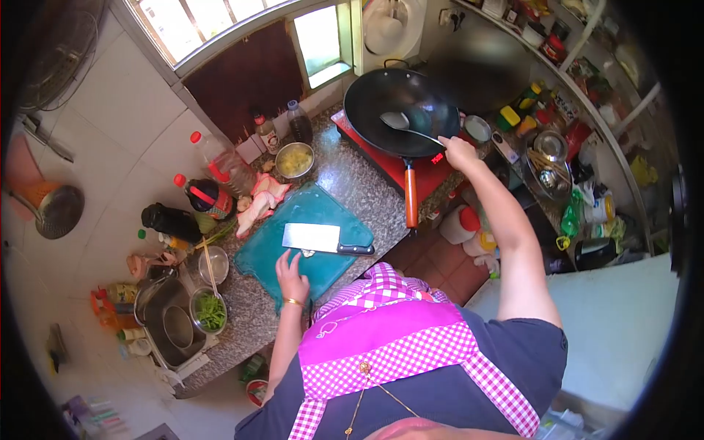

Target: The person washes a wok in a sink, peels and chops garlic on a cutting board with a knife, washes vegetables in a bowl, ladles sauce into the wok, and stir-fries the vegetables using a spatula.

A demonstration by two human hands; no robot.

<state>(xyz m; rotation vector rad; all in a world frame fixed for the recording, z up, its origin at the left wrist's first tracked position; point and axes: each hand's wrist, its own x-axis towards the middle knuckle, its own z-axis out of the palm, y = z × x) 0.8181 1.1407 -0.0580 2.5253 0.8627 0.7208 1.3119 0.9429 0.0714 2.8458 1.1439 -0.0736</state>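
My right hand (pixel 460 153) is closed around the handle of a long metal spatula (pixel 396 120), whose head rests inside a black wok (pixel 363 110). The wok has a wooden handle and stands on a red induction cooker (pixel 390 163). My left hand (pixel 291 279) is over the near edge of a green cutting board (pixel 257 249), fingers apart and stretched out. Just beyond its fingertips lies a cleaver (pixel 311 237) with a black handle pointing right. A small pale piece (pixel 307 253) sits beside the blade, too small to name.
Left of the board is a sink (pixel 154 315) with a bowl of chopped greens (pixel 210 312) at its edge. Bottles, a crumpled red-and-white bag (pixel 262 202) and a metal bowl of yellowish food (pixel 295 160) line the wall. Jars and utensils (pixel 548 165) crowd the right counter.
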